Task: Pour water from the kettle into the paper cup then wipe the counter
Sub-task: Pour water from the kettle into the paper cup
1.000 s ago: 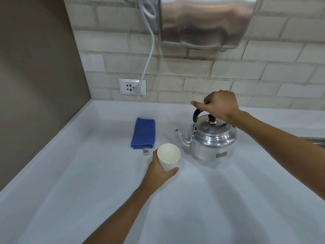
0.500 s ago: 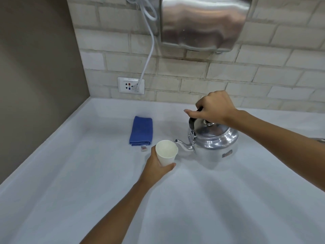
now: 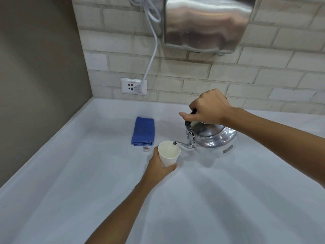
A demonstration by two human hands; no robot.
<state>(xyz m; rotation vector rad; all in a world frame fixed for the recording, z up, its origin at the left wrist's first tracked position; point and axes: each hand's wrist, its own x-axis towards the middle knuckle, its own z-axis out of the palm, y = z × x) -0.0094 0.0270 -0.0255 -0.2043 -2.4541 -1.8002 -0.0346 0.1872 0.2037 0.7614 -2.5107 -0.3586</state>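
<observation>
The right hand (image 3: pixel 209 107) grips the black handle of the kettle (image 3: pixel 212 138), tilted with its spout over the paper cup (image 3: pixel 168 154), which the left hand (image 3: pixel 158 164) clasps above the tabletop (image 3: pixel 211 199). A folded blue cloth (image 3: pixel 143 131) lies just beside the cup. The wall socket (image 3: pixel 133 86) carries a label too blurred to read.

"SPP-2" on the wall socket (image 3: pixel 133 86)

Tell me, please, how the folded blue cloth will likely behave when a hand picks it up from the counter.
The blue cloth lies folded in soft layers, so it will probably go floppy and unfold if lifted by one edge. It looks thin and light. Its towel-like texture should grip well, not slip. It lies flat on the counter, so it cannot roll.
</observation>
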